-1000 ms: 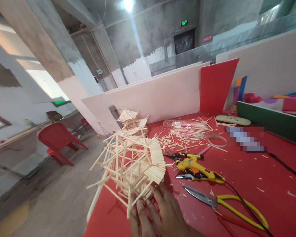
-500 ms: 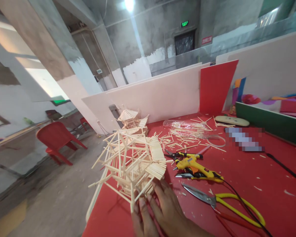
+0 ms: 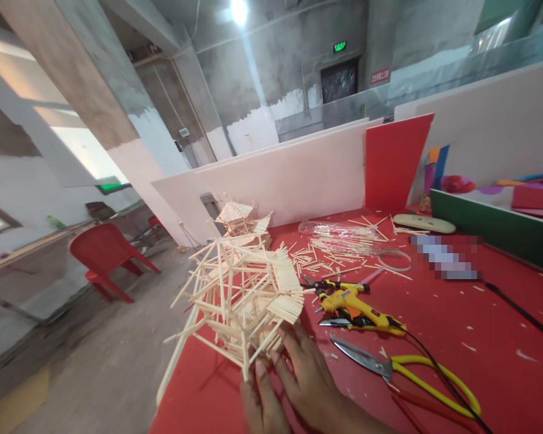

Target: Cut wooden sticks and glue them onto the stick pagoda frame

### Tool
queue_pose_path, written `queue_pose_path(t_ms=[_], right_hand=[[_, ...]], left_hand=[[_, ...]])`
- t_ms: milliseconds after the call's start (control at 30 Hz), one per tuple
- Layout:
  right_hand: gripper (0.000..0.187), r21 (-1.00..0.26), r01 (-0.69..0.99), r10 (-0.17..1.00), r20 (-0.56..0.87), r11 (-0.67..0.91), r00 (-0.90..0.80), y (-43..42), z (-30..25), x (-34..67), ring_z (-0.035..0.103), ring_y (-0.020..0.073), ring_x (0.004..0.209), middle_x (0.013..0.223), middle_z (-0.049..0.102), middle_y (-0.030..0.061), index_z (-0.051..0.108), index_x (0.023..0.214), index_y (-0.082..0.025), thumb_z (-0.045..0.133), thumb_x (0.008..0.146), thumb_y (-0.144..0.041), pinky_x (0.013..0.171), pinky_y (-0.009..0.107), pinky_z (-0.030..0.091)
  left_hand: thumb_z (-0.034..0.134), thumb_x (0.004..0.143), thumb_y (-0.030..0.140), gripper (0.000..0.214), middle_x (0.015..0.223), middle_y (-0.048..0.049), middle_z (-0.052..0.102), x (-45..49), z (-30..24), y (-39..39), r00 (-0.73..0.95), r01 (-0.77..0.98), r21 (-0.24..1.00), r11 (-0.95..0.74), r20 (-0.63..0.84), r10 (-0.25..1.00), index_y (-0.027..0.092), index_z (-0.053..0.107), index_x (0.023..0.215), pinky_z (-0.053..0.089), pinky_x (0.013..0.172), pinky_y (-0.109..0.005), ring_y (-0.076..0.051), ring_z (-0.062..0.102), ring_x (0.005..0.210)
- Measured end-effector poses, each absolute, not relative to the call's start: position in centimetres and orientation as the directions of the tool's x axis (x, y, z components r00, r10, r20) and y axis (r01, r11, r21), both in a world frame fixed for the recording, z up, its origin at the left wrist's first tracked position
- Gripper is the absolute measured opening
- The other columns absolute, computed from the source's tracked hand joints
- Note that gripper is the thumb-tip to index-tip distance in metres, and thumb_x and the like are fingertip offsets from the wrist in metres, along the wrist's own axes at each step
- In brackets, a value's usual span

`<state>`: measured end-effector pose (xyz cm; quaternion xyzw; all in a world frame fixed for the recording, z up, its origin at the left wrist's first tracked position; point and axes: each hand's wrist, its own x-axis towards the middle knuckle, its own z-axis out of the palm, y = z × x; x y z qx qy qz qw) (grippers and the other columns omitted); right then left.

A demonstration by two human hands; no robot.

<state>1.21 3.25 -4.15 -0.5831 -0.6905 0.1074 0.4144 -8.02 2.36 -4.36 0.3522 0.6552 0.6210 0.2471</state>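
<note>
A pavilion-like model of thin wooden sticks [image 3: 242, 301] stands at the left edge of the red table, its roof frame partly covered by a fan of sticks on the right. My left hand [image 3: 265, 401] is at its near lower corner, thumb and fingers closed around the sticks there. My right hand [image 3: 310, 380] is right beside it, fingers bent onto the model's lower right side, under the covered part. The fingertips of both hands are partly hidden among the sticks. A yellow glue gun [image 3: 359, 310] lies to the right of the model, and scissors [image 3: 389, 364] lie nearer.
Loose sticks [image 3: 344, 244], some in clear plastic, lie scattered behind the glue gun with a tape ring [image 3: 394, 259]. Pliers [image 3: 319, 283] lie by the gun. A smaller finished-looking stick pavilion [image 3: 236, 217] stands behind. White boards [image 3: 276, 169] edge the table [image 3: 516, 386]; a red chair [image 3: 111, 253] is left.
The view has shifted very slightly. Both hands stay at the model's near lower side, and the model keeps almost the same position.
</note>
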Motion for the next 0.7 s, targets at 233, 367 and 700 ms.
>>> queue_pose_path(t_ms=[233, 367, 700], right_hand=[[0.046, -0.667, 0.678, 0.897, 0.441, 0.307, 0.028, 3.3, -3.6, 1.2, 0.049, 0.0263, 0.131, 0.140, 0.054, 0.0114, 0.046, 0.141, -0.021, 0.045, 0.096, -0.033, 0.102, 0.044, 0.049], [0.046, -0.674, 0.672, 0.901, 0.432, 0.307, 0.022, 3.5, -3.0, 1.4, 0.050, 0.0273, 0.130, 0.138, 0.055, 0.0124, 0.045, 0.141, -0.021, 0.044, 0.096, -0.032, 0.102, 0.046, 0.048], [0.046, -0.677, 0.645, 0.900, 0.434, 0.356, -0.041, 5.6, -2.2, 2.2, 0.048, 0.0251, 0.130, 0.138, 0.054, 0.0152, 0.046, 0.139, -0.015, 0.041, 0.093, -0.021, 0.107, 0.046, 0.044]], left_hand=[[0.056, 0.085, 0.051, 0.046, 0.121, -0.0151, 0.069, -8.3, -4.3, 2.1, -0.611, 0.163, 0.985, -0.055, 0.145, 0.778, 0.016, 0.066, 0.113, 0.040, 0.107, -0.048, -0.033, 0.057, 0.122], [0.060, 0.081, 0.053, 0.048, 0.121, -0.0156, 0.069, -9.4, -4.7, 1.8, -0.556, 0.176, 0.984, -0.032, 0.126, 0.822, 0.016, 0.066, 0.113, 0.043, 0.106, -0.047, -0.033, 0.057, 0.122], [0.059, 0.085, 0.047, 0.048, 0.132, -0.0166, 0.062, -8.7, -4.6, 1.6, -0.513, 0.223, 0.975, 0.005, 0.113, 0.851, 0.017, 0.063, 0.122, 0.038, 0.110, -0.046, -0.032, 0.052, 0.128]])
